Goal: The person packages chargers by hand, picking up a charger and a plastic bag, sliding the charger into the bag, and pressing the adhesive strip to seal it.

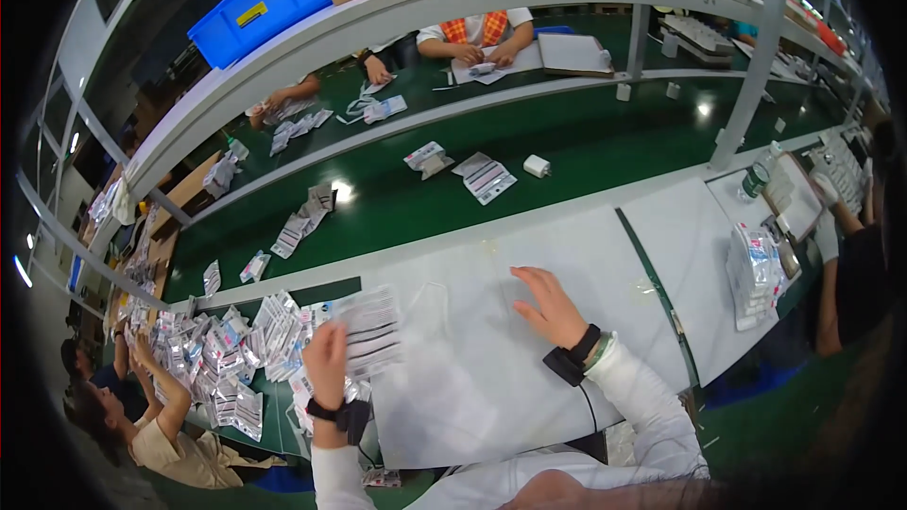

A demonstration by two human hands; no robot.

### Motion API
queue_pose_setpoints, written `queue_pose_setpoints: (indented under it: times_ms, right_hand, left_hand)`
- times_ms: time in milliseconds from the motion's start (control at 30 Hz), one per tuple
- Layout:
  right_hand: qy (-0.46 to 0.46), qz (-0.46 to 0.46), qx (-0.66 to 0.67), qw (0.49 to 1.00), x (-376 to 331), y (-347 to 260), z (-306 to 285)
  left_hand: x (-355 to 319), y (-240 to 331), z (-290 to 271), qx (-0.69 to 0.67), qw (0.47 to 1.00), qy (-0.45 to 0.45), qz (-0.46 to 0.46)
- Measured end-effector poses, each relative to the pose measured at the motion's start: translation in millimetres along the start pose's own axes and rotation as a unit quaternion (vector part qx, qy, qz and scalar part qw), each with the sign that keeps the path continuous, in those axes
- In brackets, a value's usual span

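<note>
My left hand (326, 357) is closed at the left side of the white work surface (472, 397), its fingers at the edge of a flat plastic packet (374, 329) with dark printed bars. The packet is smeared by motion. Just left of this hand spreads a heap of similar silvery packets (227, 359). My right hand (550, 307) hovers over the middle of the white surface with its fingers apart and nothing in them. Both wrists wear black bands with small boxes and cables. Between the hands, a faint clear or whitish shape (432, 307) lies on the surface; its kind is unclear.
Beyond the surface runs a green belt (378, 198) carrying several packets (485, 177) and a white adapter-like block (537, 166). A shelf with a blue bin (269, 5) crosses above. Upright packets (754, 274) and a bottle (756, 179) stand at right. Co-workers sit around.
</note>
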State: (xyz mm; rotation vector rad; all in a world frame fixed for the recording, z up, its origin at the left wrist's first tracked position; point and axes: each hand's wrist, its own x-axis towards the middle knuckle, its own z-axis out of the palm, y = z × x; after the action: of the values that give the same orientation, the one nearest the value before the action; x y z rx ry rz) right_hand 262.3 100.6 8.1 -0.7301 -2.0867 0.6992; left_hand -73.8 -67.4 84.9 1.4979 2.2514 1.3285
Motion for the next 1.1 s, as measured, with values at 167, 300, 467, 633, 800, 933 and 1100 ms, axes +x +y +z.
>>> queue_pose_setpoints:
  times_ms: [167, 300, 467, 633, 800, 933, 1100]
  right_hand:
    - [-0.086, 0.214, 0.288, 0.929, 1, -7, -1]
    - [-0.044, 0.242, 0.194, 0.950, 5, 3, -8]
    - [-0.087, 0.237, 0.051, 0.966, 7, 16, -7]
    - [-0.101, 0.209, -0.070, 0.970, 6, 13, 1]
    - [-0.013, -0.035, -0.194, 0.980, 11, 19, 1]
    - [-0.176, -0.026, -0.134, 0.975, 7, 31, 5]
    - [-0.300, -0.107, -0.007, 0.948, 12, 59, 4]
  left_hand:
    - [11, 56, 133, -0.143, 0.967, -0.210, 0.022]
    - [9, 44, 191, -0.134, 0.962, -0.235, 0.044]
    - [11, 50, 190, -0.052, 0.957, -0.260, 0.113]
    - [-9, 62, 182, 0.018, 0.904, -0.308, 0.295]
    - [-15, 66, 195, 0.058, 0.873, -0.383, 0.297]
    - [0, 74, 194, 0.119, 0.815, -0.437, 0.360]
    - [-30, 51, 187, -0.018, 0.847, -0.427, 0.317]
